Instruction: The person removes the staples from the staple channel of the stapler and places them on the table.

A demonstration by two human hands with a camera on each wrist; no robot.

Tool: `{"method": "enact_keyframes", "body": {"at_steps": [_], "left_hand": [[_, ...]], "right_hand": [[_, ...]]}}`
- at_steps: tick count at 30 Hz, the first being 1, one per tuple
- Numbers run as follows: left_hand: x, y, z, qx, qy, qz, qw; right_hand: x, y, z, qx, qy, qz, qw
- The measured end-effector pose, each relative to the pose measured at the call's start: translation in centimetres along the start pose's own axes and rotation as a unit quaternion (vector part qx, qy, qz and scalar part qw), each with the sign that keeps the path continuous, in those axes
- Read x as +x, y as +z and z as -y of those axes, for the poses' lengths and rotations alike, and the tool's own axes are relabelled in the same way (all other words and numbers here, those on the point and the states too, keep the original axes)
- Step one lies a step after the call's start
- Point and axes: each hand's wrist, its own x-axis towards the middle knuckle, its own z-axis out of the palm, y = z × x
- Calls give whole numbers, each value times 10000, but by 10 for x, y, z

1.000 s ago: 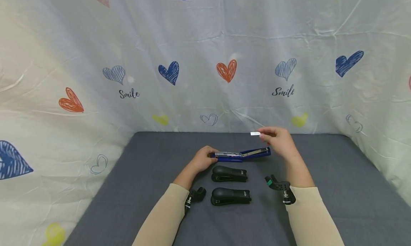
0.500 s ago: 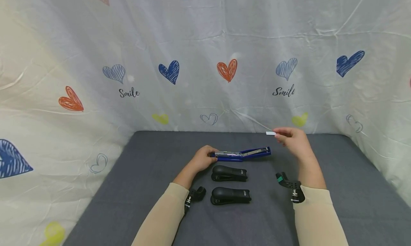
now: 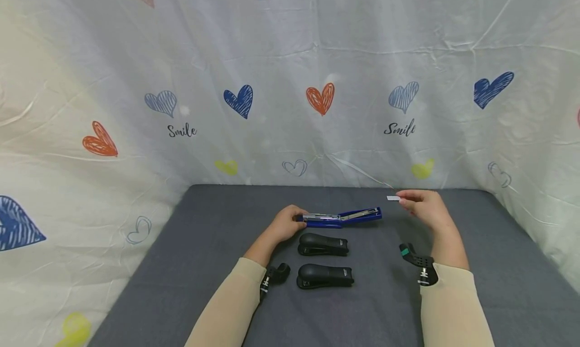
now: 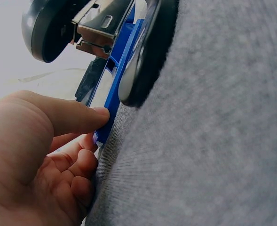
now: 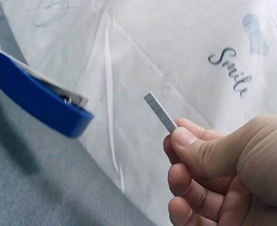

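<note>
A blue stapler point(image 3: 323, 224) lies opened out on the table, its metal staple channel exposed and its top swung over to the right. My left hand point(image 3: 286, 223) grips its left end; in the left wrist view the thumb point(image 4: 93, 117) presses on the blue base point(image 4: 117, 89). To the right of the stapler, raised above the table, my right hand point(image 3: 426, 207) pinches one end of a strip of staples point(image 5: 161, 113) between thumb and forefinger. The strip points left, apart from the stapler's blue top point(image 5: 39, 96).
Two black staplers lie nearer me, one point(image 3: 323, 245) just in front of the blue stapler and the other point(image 3: 325, 276) closer still. A grey cloth point(image 3: 217, 236) covers the table. Behind it hangs a white curtain point(image 3: 272, 145) printed with hearts.
My right hand has moved to the right, away from the blue stapler, and lately a little lower, with the strip of staples still pinched. My left hand and the staplers have stayed in place.
</note>
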Motion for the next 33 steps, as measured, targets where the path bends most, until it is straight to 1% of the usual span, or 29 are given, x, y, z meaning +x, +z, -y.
{"method": "enact_keyframes", "body": {"at_steps": [9,16,25,28,33], "left_hand": [[0,0,0,28,33,-28,10000],[0,0,0,17,23,-7,10000],[0,0,0,16,37,17,10000],[1,0,1,12,24,15,10000],[1,1,1,18,36,18,10000]], "right_hand": [[4,-2,-23,-96,417,395,9983],[5,1,-36,-247,439,508,9974],[8,6,-40,-468,547,753,9946],[9,9,-41,-450,668,806,9935],[11,13,-44,-438,727,869,9926]]}}
